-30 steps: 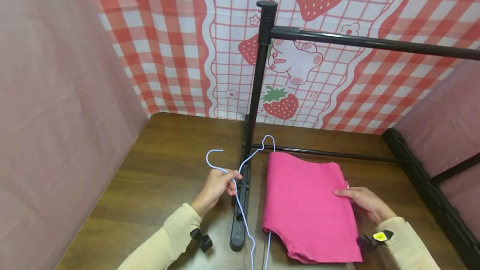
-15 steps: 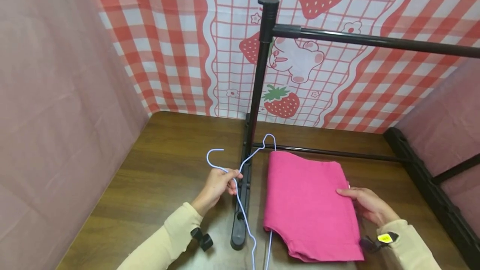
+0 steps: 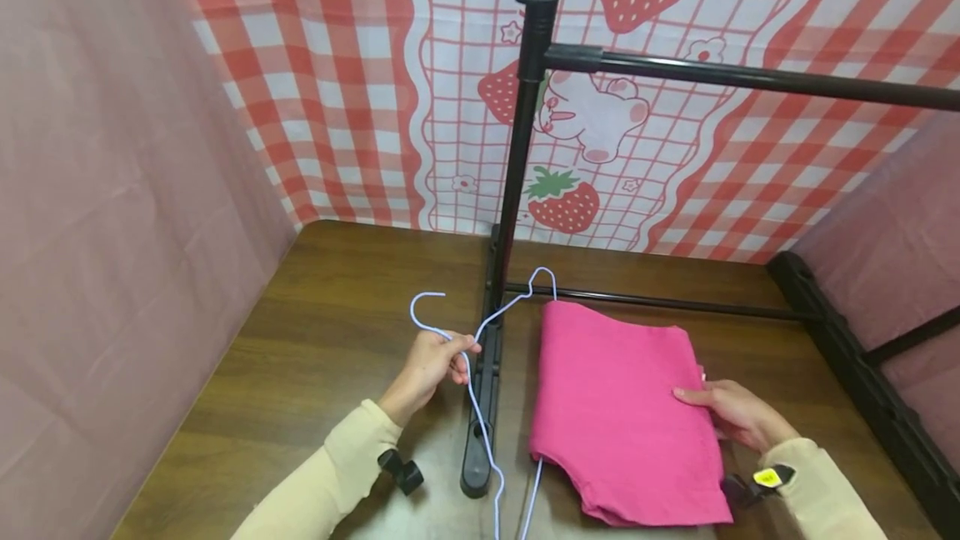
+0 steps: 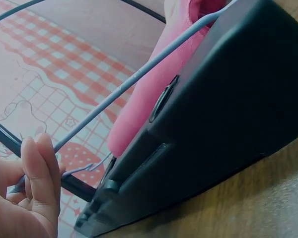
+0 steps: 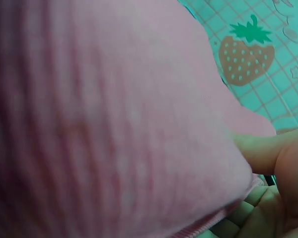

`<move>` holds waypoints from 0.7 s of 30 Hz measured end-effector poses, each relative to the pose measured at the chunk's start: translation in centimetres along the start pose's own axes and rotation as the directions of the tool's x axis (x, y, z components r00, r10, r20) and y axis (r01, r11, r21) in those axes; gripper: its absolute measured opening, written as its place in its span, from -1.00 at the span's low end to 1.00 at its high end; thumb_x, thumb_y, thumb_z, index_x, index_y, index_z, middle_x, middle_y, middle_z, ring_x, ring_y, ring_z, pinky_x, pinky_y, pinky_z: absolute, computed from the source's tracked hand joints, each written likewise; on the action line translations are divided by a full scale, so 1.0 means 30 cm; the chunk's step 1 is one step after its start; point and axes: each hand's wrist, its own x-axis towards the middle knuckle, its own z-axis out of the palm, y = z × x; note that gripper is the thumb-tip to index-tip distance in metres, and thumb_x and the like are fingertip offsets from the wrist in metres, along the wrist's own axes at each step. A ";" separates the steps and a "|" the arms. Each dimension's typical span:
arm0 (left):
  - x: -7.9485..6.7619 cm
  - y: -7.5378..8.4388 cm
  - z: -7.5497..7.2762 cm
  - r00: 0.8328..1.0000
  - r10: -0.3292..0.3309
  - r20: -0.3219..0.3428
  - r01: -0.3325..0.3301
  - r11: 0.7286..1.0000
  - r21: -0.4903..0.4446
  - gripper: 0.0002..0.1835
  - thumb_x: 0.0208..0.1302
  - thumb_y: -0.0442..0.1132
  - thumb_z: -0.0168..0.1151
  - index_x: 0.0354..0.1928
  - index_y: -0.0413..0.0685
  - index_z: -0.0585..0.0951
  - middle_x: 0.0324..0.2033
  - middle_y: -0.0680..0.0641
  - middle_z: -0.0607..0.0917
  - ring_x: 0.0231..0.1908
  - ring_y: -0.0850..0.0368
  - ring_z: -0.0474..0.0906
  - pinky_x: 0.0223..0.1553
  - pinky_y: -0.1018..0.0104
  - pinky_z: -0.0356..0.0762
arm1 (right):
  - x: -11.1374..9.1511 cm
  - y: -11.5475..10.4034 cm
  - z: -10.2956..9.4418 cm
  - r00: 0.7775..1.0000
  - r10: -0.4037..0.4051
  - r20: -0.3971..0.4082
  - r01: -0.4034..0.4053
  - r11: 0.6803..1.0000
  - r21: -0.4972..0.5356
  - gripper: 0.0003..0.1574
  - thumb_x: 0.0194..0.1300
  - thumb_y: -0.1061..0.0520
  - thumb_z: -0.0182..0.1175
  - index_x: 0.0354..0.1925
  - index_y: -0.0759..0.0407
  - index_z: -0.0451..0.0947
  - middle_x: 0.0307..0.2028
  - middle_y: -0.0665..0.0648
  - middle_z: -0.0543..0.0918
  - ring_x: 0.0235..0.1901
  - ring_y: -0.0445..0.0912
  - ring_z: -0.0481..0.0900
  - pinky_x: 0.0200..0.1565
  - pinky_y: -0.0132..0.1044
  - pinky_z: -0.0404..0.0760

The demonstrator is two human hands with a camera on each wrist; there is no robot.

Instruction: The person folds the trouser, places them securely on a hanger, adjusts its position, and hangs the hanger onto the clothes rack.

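In the head view my left hand [image 3: 431, 361] pinches a light-blue wire hanger [image 3: 480, 419] just below its hook, which points away to the left. A folded pink garment [image 3: 626, 415] drapes over the hanger's bar, hiding that bar. My right hand [image 3: 742, 413] grips the garment's right edge, thumb on top and fingers underneath. In the left wrist view, thumb and fingers [image 4: 39, 168] close on the hanger wire [image 4: 109, 99], with the pink cloth [image 4: 144, 109] beyond. Up close in the right wrist view, the garment [image 5: 139, 109] fills most of the picture beside my right hand [image 5: 290, 178].
A black garment rack stands on the wooden table [image 3: 300, 357]. Its post [image 3: 517, 165] and foot [image 3: 477, 465] are beside the hanger; its top rail [image 3: 735, 75] runs right. A strawberry-print cloth [image 3: 352, 107] hangs behind, and a pink curtain [image 3: 112, 190] at the left.
My left hand and the hanger have shifted slightly left and up. The garment and my right hand have edged slightly right; both holds stay the same.
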 end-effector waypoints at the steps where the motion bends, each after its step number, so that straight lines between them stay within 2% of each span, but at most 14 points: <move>1: 0.001 0.000 0.000 1.000 -0.005 0.001 0.005 1.000 -0.002 -0.66 0.32 -0.33 0.09 -0.17 -0.64 0.57 -0.84 0.11 0.47 -0.80 0.37 0.44 -0.70 0.52 0.47 | -0.003 0.004 -0.005 1.000 -0.004 0.000 0.004 1.000 0.003 -0.27 0.41 -0.08 0.10 0.19 0.54 0.30 -0.27 0.00 0.71 -0.22 -0.14 0.69 -0.13 -0.14 0.70; 6: -0.002 -0.007 0.010 0.999 -0.036 0.015 0.037 0.999 -0.011 -0.66 0.34 -0.33 0.08 -0.15 -0.63 0.56 -0.83 0.11 0.48 -0.79 0.36 0.45 -0.68 0.51 0.50 | -0.017 0.018 -0.011 1.000 -0.028 -0.007 0.027 0.999 -0.017 -0.21 0.42 -0.09 0.08 0.21 0.60 0.27 -0.24 0.02 0.73 -0.21 -0.12 0.70 -0.11 -0.11 0.70; 9: -0.006 -0.007 0.015 0.999 -0.039 0.019 0.039 0.999 -0.010 -0.66 0.35 -0.33 0.07 -0.15 -0.62 0.56 -0.83 0.11 0.48 -0.79 0.35 0.46 -0.68 0.51 0.49 | -0.026 0.005 -0.007 0.995 -0.036 -0.090 0.028 0.996 -0.089 -0.21 0.40 -0.10 0.12 0.19 0.60 0.28 -0.29 0.04 0.71 -0.26 -0.13 0.69 -0.16 -0.14 0.70; 14: -0.015 0.001 0.026 0.999 -0.031 0.021 0.031 0.999 -0.004 -0.67 0.34 -0.33 0.07 -0.16 -0.61 0.57 -0.83 0.11 0.49 -0.78 0.35 0.46 -0.69 0.51 0.48 | -0.053 -0.038 -0.016 0.963 -0.077 -0.256 0.007 0.965 -0.263 -0.24 0.37 -0.11 0.15 0.10 0.57 0.29 -0.31 0.12 0.67 -0.31 -0.11 0.67 -0.24 -0.18 0.68; 18: -0.019 0.007 0.032 0.999 -0.030 0.019 0.030 1.000 0.005 -0.68 0.34 -0.33 0.07 -0.17 -0.60 0.58 -0.83 0.10 0.48 -0.78 0.35 0.46 -0.69 0.51 0.48 | -0.078 -0.082 -0.022 0.938 -0.130 -0.323 0.003 0.930 -0.368 -0.19 0.37 -0.14 0.14 0.13 0.59 0.26 -0.18 0.30 0.66 -0.24 -0.06 0.64 -0.23 -0.19 0.64; 21: -0.022 0.011 0.035 0.999 -0.033 0.017 0.033 0.999 0.010 -0.68 0.33 -0.34 0.07 -0.18 -0.59 0.58 -0.83 0.10 0.48 -0.78 0.35 0.45 -0.69 0.51 0.47 | -0.094 -0.115 -0.011 0.917 -0.195 -0.347 0.031 0.904 -0.426 -0.22 0.38 -0.11 0.14 0.16 0.57 0.28 -0.11 0.39 0.62 -0.22 -0.05 0.61 -0.25 -0.24 0.62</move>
